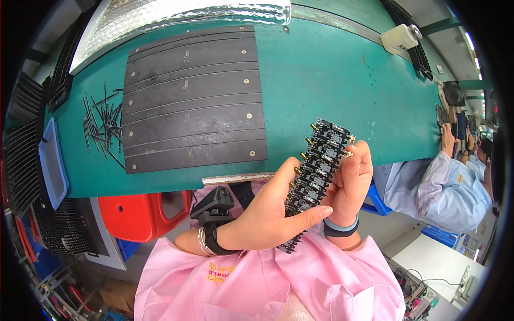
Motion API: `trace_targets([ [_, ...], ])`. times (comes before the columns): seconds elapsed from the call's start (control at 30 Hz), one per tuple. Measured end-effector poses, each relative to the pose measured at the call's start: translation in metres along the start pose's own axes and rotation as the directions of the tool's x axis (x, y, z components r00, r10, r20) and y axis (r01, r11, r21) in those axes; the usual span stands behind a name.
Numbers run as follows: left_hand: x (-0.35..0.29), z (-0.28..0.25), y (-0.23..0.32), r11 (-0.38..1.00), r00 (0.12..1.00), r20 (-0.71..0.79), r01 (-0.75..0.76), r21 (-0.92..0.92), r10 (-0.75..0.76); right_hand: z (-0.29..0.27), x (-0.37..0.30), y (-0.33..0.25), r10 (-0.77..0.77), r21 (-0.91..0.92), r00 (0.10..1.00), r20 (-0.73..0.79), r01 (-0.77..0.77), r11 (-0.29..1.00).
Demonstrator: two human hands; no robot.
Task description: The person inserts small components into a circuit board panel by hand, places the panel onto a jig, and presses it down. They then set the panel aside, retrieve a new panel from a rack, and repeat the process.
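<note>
The black circuit board panel (319, 174) is being held over the near edge of the green surface (321, 69). Its left side is being gripped by the half-curled left hand (259, 219), thumb laid across; its right edge is being pinched by the nearly closed right hand (350, 179) at a pale connector (348, 153). Gold connectors (303, 156) are already being carried; seemingly, handling is being left unfinished, the panel not yet being set down.

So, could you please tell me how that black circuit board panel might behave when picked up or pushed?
The circuit board panel is probably fairly stiff, since it looks straight where it extends beyond the left hand. It may be fragile along one edge, where gold connectors jut out and could snag if pushed.
</note>
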State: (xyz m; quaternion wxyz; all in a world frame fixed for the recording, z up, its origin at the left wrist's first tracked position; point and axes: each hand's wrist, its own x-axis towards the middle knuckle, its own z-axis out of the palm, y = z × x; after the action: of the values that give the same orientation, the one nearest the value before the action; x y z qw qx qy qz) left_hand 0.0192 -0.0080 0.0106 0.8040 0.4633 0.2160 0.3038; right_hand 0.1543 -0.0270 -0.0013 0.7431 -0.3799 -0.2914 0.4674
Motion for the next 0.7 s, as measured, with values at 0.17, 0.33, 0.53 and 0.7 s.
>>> trace_targets([
  [0.17, 0.0, 0.003, 0.0, 0.996, 0.998, -0.053, -0.038, 0.078, 0.042, 0.001, -0.001, -0.005, 0.032, -0.025, 0.997, -0.066, -0.034, 0.999],
  [0.33, -0.001, -0.001, -0.001, 0.985, 0.999, -0.046, -0.006, 0.173, 0.014, -0.004, 0.0, -0.017, 0.104, -0.082, 0.992, -0.069, -0.11, 0.991],
  [0.53, -0.001, -0.001, -0.007, 0.994, 0.999, -0.037, 0.014, 0.109, -0.01, -0.003, -0.002, -0.02, 0.116, -0.154, 0.986, -0.115, -0.134, 0.979],
  [0.7, -0.002, -0.002, -0.007, 0.993, 1.0, -0.008, 0.014, 0.117, -0.013, -0.005, 0.001, -0.022, 0.134, -0.136, 0.989, -0.061, -0.142, 0.981],
])
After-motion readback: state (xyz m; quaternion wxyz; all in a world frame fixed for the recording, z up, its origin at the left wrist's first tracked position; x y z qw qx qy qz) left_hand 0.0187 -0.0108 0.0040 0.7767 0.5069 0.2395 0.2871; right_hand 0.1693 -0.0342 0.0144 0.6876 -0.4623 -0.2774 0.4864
